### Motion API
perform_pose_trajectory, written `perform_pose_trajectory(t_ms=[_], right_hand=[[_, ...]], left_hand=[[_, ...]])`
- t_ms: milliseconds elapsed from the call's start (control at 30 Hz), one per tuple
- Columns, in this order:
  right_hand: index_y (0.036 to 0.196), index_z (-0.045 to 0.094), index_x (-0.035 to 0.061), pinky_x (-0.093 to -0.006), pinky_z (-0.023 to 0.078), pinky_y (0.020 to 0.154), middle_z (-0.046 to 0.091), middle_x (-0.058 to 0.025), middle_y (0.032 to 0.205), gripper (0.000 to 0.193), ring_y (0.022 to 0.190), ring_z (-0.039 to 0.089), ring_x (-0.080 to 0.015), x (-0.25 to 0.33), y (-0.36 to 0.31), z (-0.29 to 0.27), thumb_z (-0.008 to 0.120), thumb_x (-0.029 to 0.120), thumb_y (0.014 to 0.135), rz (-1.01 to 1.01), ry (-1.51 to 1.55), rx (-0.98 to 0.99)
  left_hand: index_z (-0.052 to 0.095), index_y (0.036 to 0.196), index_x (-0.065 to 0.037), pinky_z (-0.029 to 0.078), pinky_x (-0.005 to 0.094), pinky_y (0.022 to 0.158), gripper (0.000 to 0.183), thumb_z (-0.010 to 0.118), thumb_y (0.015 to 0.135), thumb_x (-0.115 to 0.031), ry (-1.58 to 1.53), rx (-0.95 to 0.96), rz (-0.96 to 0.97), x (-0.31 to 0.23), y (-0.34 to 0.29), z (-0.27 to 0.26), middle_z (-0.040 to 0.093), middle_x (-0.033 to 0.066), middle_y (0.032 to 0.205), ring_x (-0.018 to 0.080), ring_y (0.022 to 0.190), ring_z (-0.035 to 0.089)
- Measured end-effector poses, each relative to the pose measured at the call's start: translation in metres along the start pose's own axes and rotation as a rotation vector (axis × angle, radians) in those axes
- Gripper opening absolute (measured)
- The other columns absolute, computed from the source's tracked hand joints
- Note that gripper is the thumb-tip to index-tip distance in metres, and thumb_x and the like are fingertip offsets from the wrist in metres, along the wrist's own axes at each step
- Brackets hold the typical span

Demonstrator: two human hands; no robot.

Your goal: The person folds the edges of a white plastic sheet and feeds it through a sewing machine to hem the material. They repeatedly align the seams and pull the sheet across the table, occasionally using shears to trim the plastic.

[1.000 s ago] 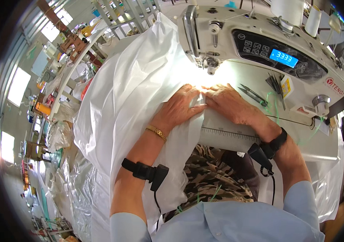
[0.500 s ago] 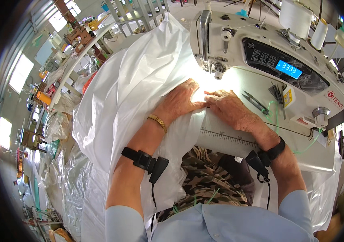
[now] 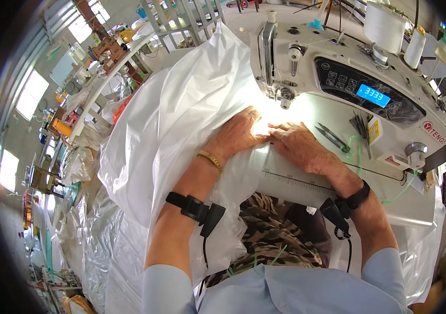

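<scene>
A thin, glossy white sheet (image 3: 150,120), plastic-like, spreads in loose folds over the left of the sewing table and down toward my lap. Its edge runs under the head of a sewing machine (image 3: 306,73), where the lamp glare washes out the needle area. My left hand (image 3: 237,132) presses on the sheet left of the needle, thumb pointing right. Just right of it, my right hand (image 3: 302,145) has fingers bent and pressed together at the sheet's edge, the tips nearly meeting the left thumb. Glare partly hides the fingertips of both hands.
Tweezers (image 3: 332,137) and dark slim tools (image 3: 360,128) lie right of my hands, near green thread (image 3: 358,157). A printed ruler scale (image 3: 296,180) runs along the table's front. White thread cones (image 3: 385,26) stand behind the machine. A grey slatted chair (image 3: 184,23) is at the back.
The view has shifted slightly, moving the scene a little right and down. Both hands keep nearly the same place on the sheet, with the fingertips still close together.
</scene>
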State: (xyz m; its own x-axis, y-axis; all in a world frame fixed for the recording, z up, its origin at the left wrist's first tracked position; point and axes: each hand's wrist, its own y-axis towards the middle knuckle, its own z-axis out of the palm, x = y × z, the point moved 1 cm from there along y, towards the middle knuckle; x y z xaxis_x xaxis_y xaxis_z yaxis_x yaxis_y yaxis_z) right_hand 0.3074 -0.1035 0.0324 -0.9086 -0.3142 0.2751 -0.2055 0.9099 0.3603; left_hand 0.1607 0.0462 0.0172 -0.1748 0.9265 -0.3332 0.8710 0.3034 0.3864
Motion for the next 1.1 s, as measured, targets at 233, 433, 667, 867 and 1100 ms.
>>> perform_pose_trajectory(t_ms=[233,433,667,867,1100], right_hand=[[0.120,0.062,0.0011,-0.0441,0.040,0.100,0.061,-0.0128,0.126,0.033,0.116,0.055,-0.0287,-0.006,-0.004,0.014,0.054,0.015,0.091,0.007,-0.003,-0.039],[0.124,0.061,0.0022,-0.0431,0.036,0.105,0.058,-0.0113,0.135,0.037,0.124,0.051,-0.0272,-0.016,-0.015,0.010,0.051,0.013,0.089,0.150,0.060,0.033],[0.126,0.060,0.0038,-0.0410,0.036,0.106,0.060,-0.0093,0.130,0.040,0.124,0.051,-0.0249,-0.015,-0.002,0.016,0.051,0.008,0.088,0.142,0.028,0.011],[0.124,0.060,0.0089,-0.0419,0.040,0.104,0.059,-0.0042,0.127,0.038,0.123,0.051,-0.0240,-0.004,0.005,0.023,0.055,0.008,0.087,-0.073,-0.123,-0.113],[0.102,0.062,0.0087,-0.0396,0.043,0.091,0.063,-0.0032,0.107,0.016,0.105,0.057,-0.0241,-0.024,-0.007,0.007,0.056,0.010,0.087,-0.011,-0.110,-0.041]], left_hand=[[0.062,0.112,0.002,0.047,0.0428,0.093,0.041,0.069,0.086,-0.028,0.014,0.153,-0.139,-0.038,-0.005,-0.038,0.065,0.0221,0.108,0.0388,0.105,0.059],[0.065,0.114,0.005,0.049,0.0354,0.093,0.026,0.050,0.097,-0.007,0.086,-0.047,-0.175,-0.049,-0.005,-0.175,0.070,0.0171,0.110,0.0273,0.103,0.066],[0.045,0.139,0.004,0.038,0.0409,0.109,0.053,0.055,0.095,-0.025,0.038,-0.052,-0.653,0.166,-0.127,-0.163,0.054,0.0250,0.136,0.0365,0.128,0.050],[0.052,0.131,-0.002,0.040,0.0428,0.107,0.037,0.043,0.098,-0.015,0.448,-0.349,-0.689,0.203,-0.231,-0.075,0.059,0.0209,0.125,0.0365,0.123,0.052],[0.064,0.094,-0.002,0.052,0.0470,0.067,0.015,0.052,0.086,0.000,0.641,-0.073,-0.531,0.105,-0.223,-0.126,0.066,0.0193,0.077,0.0418,0.079,0.065]])
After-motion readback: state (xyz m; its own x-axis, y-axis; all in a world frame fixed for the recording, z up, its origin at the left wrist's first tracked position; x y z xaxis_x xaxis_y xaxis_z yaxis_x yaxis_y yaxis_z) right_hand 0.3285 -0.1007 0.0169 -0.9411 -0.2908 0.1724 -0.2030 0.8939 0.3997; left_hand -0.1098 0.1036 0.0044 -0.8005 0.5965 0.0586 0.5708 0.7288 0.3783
